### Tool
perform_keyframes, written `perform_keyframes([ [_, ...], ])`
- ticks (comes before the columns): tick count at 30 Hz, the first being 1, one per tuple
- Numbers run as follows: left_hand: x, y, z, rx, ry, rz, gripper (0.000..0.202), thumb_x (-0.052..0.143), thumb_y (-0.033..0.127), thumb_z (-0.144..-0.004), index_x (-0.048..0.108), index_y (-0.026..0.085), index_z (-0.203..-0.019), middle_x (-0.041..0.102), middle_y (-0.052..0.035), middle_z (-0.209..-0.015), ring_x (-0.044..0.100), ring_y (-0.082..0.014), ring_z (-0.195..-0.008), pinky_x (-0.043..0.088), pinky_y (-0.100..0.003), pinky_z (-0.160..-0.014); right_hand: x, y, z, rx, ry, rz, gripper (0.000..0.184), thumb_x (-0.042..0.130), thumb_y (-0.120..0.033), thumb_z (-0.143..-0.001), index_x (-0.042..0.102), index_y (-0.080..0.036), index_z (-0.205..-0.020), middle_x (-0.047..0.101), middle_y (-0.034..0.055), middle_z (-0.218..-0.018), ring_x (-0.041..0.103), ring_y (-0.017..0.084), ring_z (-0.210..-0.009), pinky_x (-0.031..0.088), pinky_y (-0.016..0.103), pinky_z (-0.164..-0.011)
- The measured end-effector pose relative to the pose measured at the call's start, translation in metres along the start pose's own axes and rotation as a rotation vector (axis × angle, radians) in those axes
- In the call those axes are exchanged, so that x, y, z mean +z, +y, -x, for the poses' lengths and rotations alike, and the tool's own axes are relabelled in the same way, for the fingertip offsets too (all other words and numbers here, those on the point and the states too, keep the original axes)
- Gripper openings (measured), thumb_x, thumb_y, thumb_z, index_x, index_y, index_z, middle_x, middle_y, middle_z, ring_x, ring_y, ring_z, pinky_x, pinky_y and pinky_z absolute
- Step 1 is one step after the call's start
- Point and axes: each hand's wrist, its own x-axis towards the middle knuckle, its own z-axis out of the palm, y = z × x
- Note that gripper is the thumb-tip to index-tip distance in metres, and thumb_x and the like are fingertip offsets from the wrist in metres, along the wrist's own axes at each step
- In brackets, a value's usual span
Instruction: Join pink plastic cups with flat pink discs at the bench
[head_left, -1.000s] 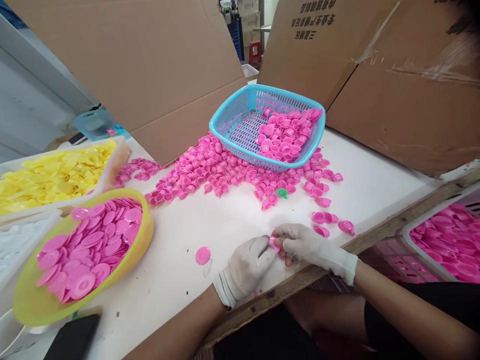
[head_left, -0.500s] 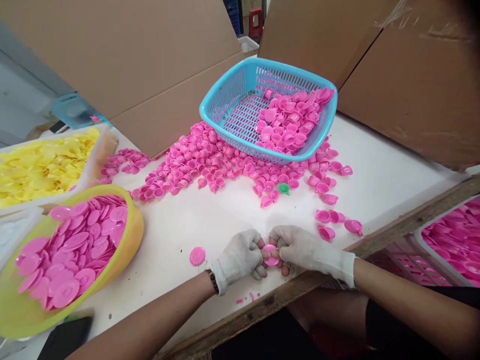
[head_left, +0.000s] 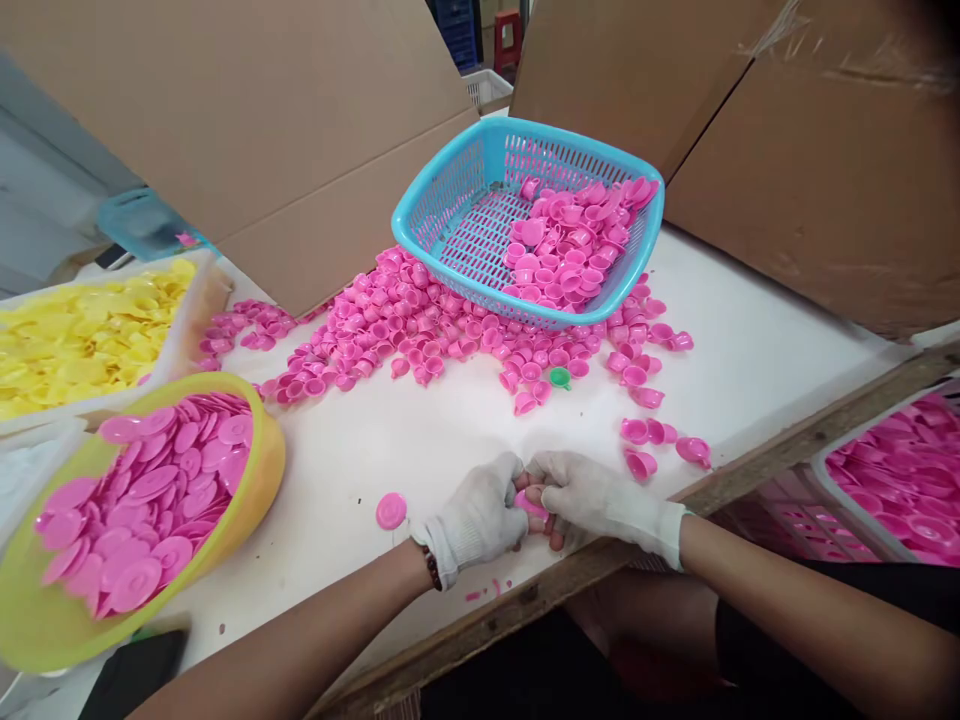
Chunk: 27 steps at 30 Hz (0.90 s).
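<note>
Near the table's front edge, my left hand (head_left: 484,515) and my right hand (head_left: 589,500), both in white fingertip-less gloves, pinch one small pink toy saucer (head_left: 531,503) between them. The fingers cover much of it. Another pink saucer (head_left: 391,511) lies flat on the white table left of my left hand. A few pink plastic scraps (head_left: 484,592) lie in front of my hands. Several pink toy cups (head_left: 640,463) are scattered beyond my right hand, and a green toy cup (head_left: 559,378) sits at the edge of the large cup pile (head_left: 420,315).
A blue basket (head_left: 442,265) partly filled with pink cups rests on the pile. At left stand a yellow bowl (head_left: 271,450) of pink saucers and a tray of yellow pieces (head_left: 82,330). Cardboard (head_left: 300,130) walls the back. A crate of pink pieces (head_left: 900,480) is at right.
My fingers have closed further over the saucer, which is turned and more covered now. The whole view has shifted slightly, moving the scene a little to the left.
</note>
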Motion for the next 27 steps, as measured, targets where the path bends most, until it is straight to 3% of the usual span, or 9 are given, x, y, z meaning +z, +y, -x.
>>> perform_keyframes([
  [5,-0.001,0.004,0.008,0.14,0.089,-0.264,0.02,0.063,0.025,-0.069,0.047,0.02,-0.079,0.055,0.0035,-0.066,0.052,-0.0122,-0.056,0.038,-0.023,-0.05,0.004,-0.002,0.001,-0.027,0.001,0.048,0.007,0.046,-0.015,-0.079,0.047,-0.021,-0.081,0.057,-0.0055,-0.053,0.053,0.009,-0.036,0.039,0.017,-0.037],
  [8,-0.013,-0.003,0.025,0.203,0.245,-0.367,0.024,0.06,0.03,-0.074,0.052,0.02,-0.094,0.055,0.0038,-0.066,0.052,-0.0137,-0.061,0.039,-0.025,-0.058,-0.004,-0.023,0.009,-0.082,0.011,0.043,0.009,0.046,-0.011,-0.075,0.045,-0.02,-0.076,0.054,-0.0059,-0.049,0.052,0.008,-0.036,0.038,0.017,-0.038],
  [10,-0.029,-0.012,0.04,0.19,0.402,-0.439,0.026,0.056,0.032,-0.078,0.053,0.02,-0.101,0.059,0.0005,-0.076,0.054,-0.0148,-0.066,0.042,-0.028,-0.065,-0.017,-0.045,0.021,-0.315,0.129,-0.078,0.011,0.047,-0.012,-0.073,0.045,-0.02,-0.08,0.06,-0.0035,-0.061,0.058,0.009,-0.046,0.043,0.017,-0.044],
  [12,-0.05,-0.024,0.057,0.156,0.526,-0.536,0.027,0.052,0.03,-0.08,0.054,0.019,-0.104,0.06,-0.0044,-0.091,0.056,-0.0169,-0.075,0.044,-0.031,-0.073,-0.034,-0.068,0.035,-0.651,0.312,-0.307,0.018,0.048,-0.017,-0.075,0.044,-0.022,-0.092,0.064,-0.0001,-0.085,0.064,0.011,-0.062,0.05,0.022,-0.055],
  [14,-0.068,-0.038,0.071,0.091,0.548,-0.627,0.028,0.052,0.025,-0.078,0.055,0.018,-0.105,0.057,-0.0076,-0.101,0.057,-0.0186,-0.081,0.044,-0.033,-0.077,-0.052,-0.081,0.043,-0.812,0.45,-0.369,0.022,0.049,-0.023,-0.078,0.044,-0.023,-0.1,0.063,0.0013,-0.095,0.065,0.012,-0.067,0.052,0.026,-0.059],
  [18,-0.078,-0.059,0.083,-0.069,0.508,-0.711,0.016,0.053,0.016,-0.07,0.054,0.016,-0.086,0.055,-0.0061,-0.09,0.053,-0.0181,-0.075,0.043,-0.032,-0.072,-0.071,-0.065,0.029,-0.727,0.628,0.106,0.013,0.05,-0.016,-0.076,0.052,-0.02,-0.088,0.058,-0.0019,-0.072,0.058,0.011,-0.056,0.045,0.022,-0.051],
  [21,-0.066,-0.06,0.077,-0.042,0.563,-0.636,0.008,0.051,0.016,-0.071,0.046,0.019,-0.076,0.054,-0.0014,-0.076,0.05,-0.0156,-0.067,0.04,-0.029,-0.065,-0.063,-0.045,0.003,-0.643,0.666,0.685,0.023,0.046,-0.008,-0.076,0.059,-0.018,-0.092,0.062,0.0031,-0.082,0.059,0.016,-0.074,0.045,0.027,-0.067],
  [24,-0.049,-0.052,0.065,-0.001,0.533,-0.375,0.009,0.051,0.022,-0.076,0.043,0.02,-0.074,0.05,0.0027,-0.064,0.048,-0.0128,-0.058,0.039,-0.026,-0.058,-0.049,-0.043,-0.013,-0.46,0.686,1.079,0.035,0.045,-0.005,-0.079,0.059,-0.016,-0.109,0.064,0.0112,-0.1,0.059,0.02,-0.087,0.042,0.029,-0.072],
  [27,-0.033,-0.04,0.05,0.01,0.409,0.073,0.015,0.053,0.026,-0.078,0.047,0.019,-0.09,0.052,0.0036,-0.065,0.052,-0.0115,-0.053,0.043,-0.025,-0.052,-0.042,-0.051,-0.017,-0.355,0.704,1.143,0.03,0.041,-0.005,-0.082,0.061,-0.012,-0.104,0.063,0.0155,-0.1,0.06,0.022,-0.085,0.041,0.03,-0.07],
])
